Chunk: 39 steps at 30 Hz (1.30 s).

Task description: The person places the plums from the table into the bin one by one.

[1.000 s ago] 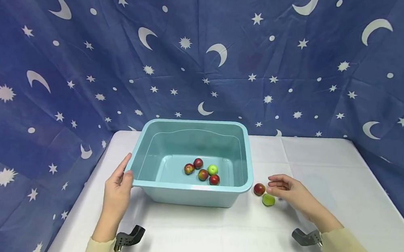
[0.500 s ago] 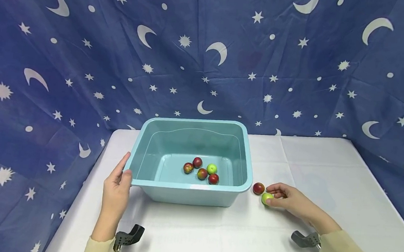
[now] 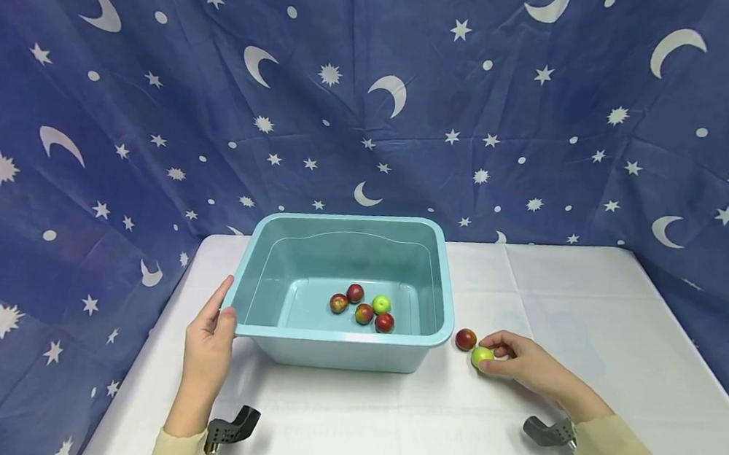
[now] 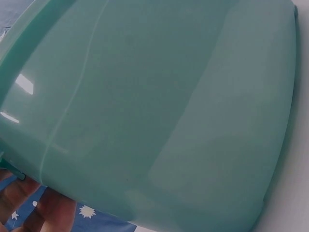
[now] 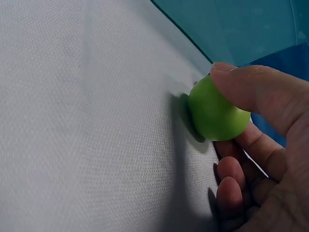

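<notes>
My right hand [image 3: 523, 364] pinches a small green apple [image 5: 212, 113] between thumb and fingers, close over the white cloth. A round dark-red fruit [image 3: 466, 339] lies just left of it, near the tub's right side. My left hand [image 3: 208, 348] holds the near left corner of a light-blue plastic tub [image 3: 340, 339], thumb at the rim and fingers along the outside. Inside the tub, on its floor, sit a green apple [image 3: 381, 304] and several red fruits [image 3: 384, 323] grouped right of the middle. In the left wrist view, fingers [image 4: 58, 208] show under the tub's rim.
The tub stands on a table [image 3: 345, 431] covered with a white cloth. Behind it and along the left and right hangs a dark-blue curtain [image 3: 349, 109] printed with moons and stars. A black wrist mount [image 3: 233, 427] sticks out from each sleeve.
My right hand has lowered and closed its thumb and fingers on the green apple beside the dark-red fruit. The left hand keeps its hold on the tub.
</notes>
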Available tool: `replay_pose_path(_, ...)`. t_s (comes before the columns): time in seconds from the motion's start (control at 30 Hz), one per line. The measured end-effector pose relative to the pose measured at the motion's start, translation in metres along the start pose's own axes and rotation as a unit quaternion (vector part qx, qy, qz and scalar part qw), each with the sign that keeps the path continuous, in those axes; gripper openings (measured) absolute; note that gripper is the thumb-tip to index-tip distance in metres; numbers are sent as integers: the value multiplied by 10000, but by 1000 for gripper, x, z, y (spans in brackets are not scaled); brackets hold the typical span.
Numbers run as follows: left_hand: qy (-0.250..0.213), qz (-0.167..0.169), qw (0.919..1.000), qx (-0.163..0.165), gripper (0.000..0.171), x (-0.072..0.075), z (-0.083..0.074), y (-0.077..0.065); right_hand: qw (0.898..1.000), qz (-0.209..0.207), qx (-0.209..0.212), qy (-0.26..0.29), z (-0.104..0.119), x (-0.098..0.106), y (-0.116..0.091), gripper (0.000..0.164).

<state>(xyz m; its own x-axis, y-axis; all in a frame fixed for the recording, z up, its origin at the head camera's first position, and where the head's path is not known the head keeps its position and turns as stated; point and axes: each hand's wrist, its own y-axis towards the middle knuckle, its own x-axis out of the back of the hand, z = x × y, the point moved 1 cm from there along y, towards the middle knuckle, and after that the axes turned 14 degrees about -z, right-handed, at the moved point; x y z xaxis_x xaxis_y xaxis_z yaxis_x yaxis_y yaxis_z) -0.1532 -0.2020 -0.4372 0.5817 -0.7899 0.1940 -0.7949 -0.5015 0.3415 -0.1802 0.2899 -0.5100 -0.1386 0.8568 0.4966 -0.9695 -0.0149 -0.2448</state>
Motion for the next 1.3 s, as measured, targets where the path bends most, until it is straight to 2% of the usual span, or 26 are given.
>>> replay_pose_path(0.13, 90, 25, 9999, 89, 47, 1, -21, -6, 10000, 4, -22, 25, 0, -1, 0, 49)
replay_pose_path(0.23, 34, 42, 10000, 47, 46, 2, -20, -5, 10000, 7, -76, 44, 0, 0, 0, 47)
replay_pose_path(0.37, -144, 50, 9998, -94, 47, 0, 1, 0, 9999, -21, -145, -13, 0, 2, -2, 47)
replay_pose_path(0.57, -236, 115, 9995, -183, 47, 0, 0, 0, 9999, -50, -162, 23, -1, 4, -2, 48)
replay_pose_path(0.87, -149, 80, 9998, -130, 48, -1, 1, 1, 9994, 53, -230, 268, 1, 11, -1, 48)
replay_pose_path(1.0, -138, 105, 9997, -170, 48, -1, -13, -2, 9993, -34, -50, 371, 11, 20, -2, 50)
replay_pose_path(1.13, -96, 98, 9995, -292, 47, 0, -30, -6, 9975, -185, 345, 589, 29, 30, -1, 50)
replay_pose_path(1.3, -110, 70, 9993, -351, 46, 1, -33, -7, 9943, -343, 742, 680, 56, 40, 1, 48)
